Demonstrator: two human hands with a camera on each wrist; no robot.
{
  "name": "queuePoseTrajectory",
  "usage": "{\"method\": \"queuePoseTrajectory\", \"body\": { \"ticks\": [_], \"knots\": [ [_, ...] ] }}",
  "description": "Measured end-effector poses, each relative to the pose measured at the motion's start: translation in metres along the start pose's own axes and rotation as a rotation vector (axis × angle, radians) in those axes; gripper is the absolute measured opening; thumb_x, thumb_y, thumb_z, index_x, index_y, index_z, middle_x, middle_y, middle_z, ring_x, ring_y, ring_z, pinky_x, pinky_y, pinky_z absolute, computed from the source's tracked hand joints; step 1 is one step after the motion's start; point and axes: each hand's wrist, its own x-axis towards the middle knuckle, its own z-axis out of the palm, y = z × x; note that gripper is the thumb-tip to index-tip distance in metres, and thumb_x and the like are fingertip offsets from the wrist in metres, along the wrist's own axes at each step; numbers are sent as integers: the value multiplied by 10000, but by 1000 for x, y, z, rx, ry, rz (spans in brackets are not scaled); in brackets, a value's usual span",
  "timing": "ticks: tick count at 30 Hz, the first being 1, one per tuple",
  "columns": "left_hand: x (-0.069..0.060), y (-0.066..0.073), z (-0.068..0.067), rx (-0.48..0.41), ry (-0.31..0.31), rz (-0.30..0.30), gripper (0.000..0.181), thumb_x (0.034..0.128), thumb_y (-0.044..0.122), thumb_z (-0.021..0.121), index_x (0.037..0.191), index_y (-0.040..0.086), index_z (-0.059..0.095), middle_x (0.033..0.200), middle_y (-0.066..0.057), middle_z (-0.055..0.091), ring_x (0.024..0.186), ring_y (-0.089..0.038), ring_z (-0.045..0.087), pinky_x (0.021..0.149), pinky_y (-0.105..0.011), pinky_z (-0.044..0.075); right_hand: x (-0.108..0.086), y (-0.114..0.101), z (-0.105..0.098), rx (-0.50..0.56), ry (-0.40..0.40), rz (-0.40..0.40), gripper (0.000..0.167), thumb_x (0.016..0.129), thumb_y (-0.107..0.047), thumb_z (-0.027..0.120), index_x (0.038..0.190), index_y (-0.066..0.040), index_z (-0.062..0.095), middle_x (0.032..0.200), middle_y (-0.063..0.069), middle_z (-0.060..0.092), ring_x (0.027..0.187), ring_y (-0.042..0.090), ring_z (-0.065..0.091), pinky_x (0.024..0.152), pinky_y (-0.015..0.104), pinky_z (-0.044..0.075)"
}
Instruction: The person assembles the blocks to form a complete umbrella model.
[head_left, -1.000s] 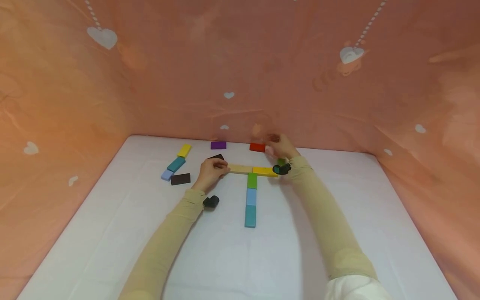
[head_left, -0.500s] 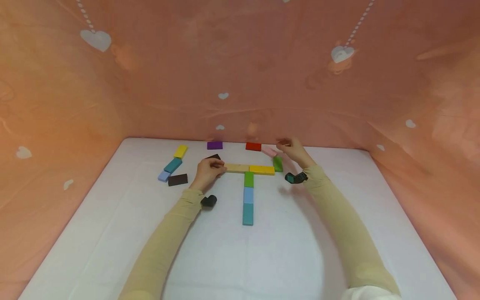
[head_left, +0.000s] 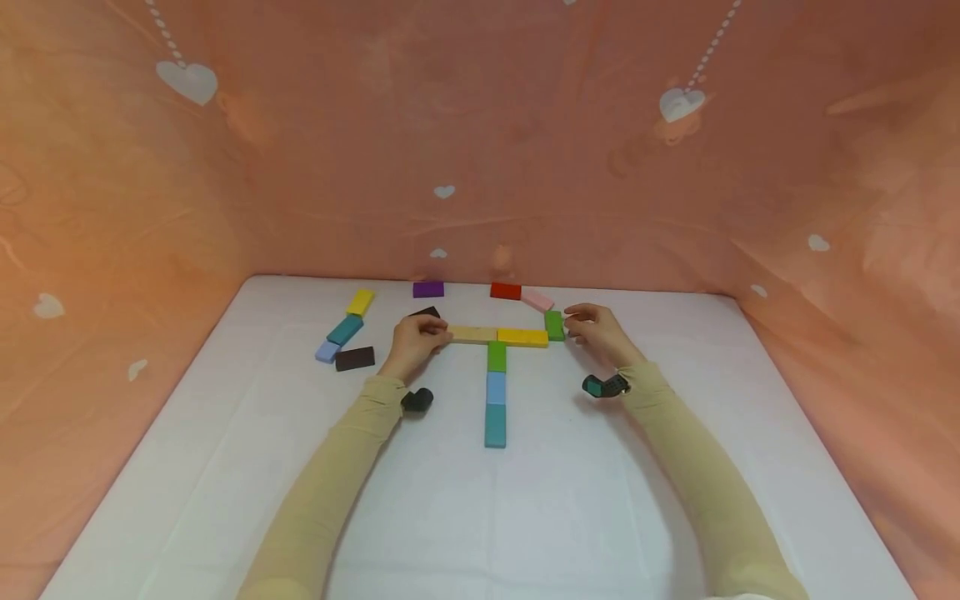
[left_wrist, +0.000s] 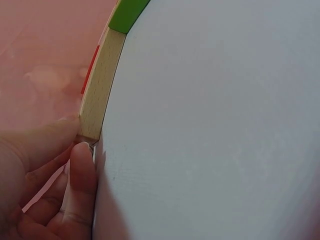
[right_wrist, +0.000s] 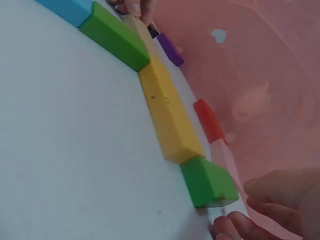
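Observation:
My left hand (head_left: 412, 342) pinches the left end of a plain wooden block (head_left: 474, 335); the left wrist view shows thumb and finger at the end of this block (left_wrist: 102, 85). A yellow block (head_left: 522, 337) continues the row rightward, and a green block (head_left: 554, 326) stands at its right end. Close to that green block's right side is my right hand (head_left: 602, 333), fingers apart and holding nothing. Below the row, a green block (head_left: 497, 357), a light blue block (head_left: 496, 388) and a teal block (head_left: 495, 426) form a column.
Behind lie a purple block (head_left: 428, 289), a red block (head_left: 506, 291) and a pink block (head_left: 537, 299). At left are yellow (head_left: 361, 302), teal (head_left: 345, 331) and light blue (head_left: 327, 352) blocks and a dark block (head_left: 355, 359). Another dark block (head_left: 427, 312) is partly behind my left hand.
My right hand has moved from beside the pink block, rightward and then nearer to me, to the green block's right side. The left hand stays at the wooden block.

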Motion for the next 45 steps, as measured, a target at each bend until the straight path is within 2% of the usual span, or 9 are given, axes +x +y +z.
{"method": "queuePoseTrajectory", "body": {
  "ticks": [4,11,21,33,45],
  "knots": [
    [2,0,-1,-6,2,3,207,857,90,721,1043,8,683,928,-120,653,695,-146,576,611,-205,518,1,2,2,25,12,19,387,965,-102,550,1306,70,487,1184,225,517,946,275,553,730,239,489],
    [2,0,-2,-15,7,81,211,840,33,720,1023,-63,680,909,-175,665,653,-118,590,588,-197,523,13,1,4,33,37,47,385,975,-152,541,1301,50,508,1250,207,528,965,264,560,735,240,486],
    [-1,-4,0,-23,8,67,217,842,51,725,1030,-50,683,898,-158,668,633,-115,579,576,-194,508,27,-1,4,21,42,96,381,997,-170,497,1301,60,510,1290,201,509,945,243,546,747,247,471],
    [0,-4,1,-26,9,76,207,840,60,730,1017,-38,686,891,-146,666,634,-117,579,578,-199,510,34,-2,9,-62,49,85,382,1003,-195,486,1295,47,534,1263,189,539,993,257,539,759,254,447],
    [-1,-2,1,-38,6,57,204,842,55,726,1023,-30,685,894,-145,661,645,-129,576,581,-195,507,35,-3,9,-40,39,81,376,1004,-184,487,1300,44,528,1265,192,531,1005,271,524,781,277,438]
  ]
}}
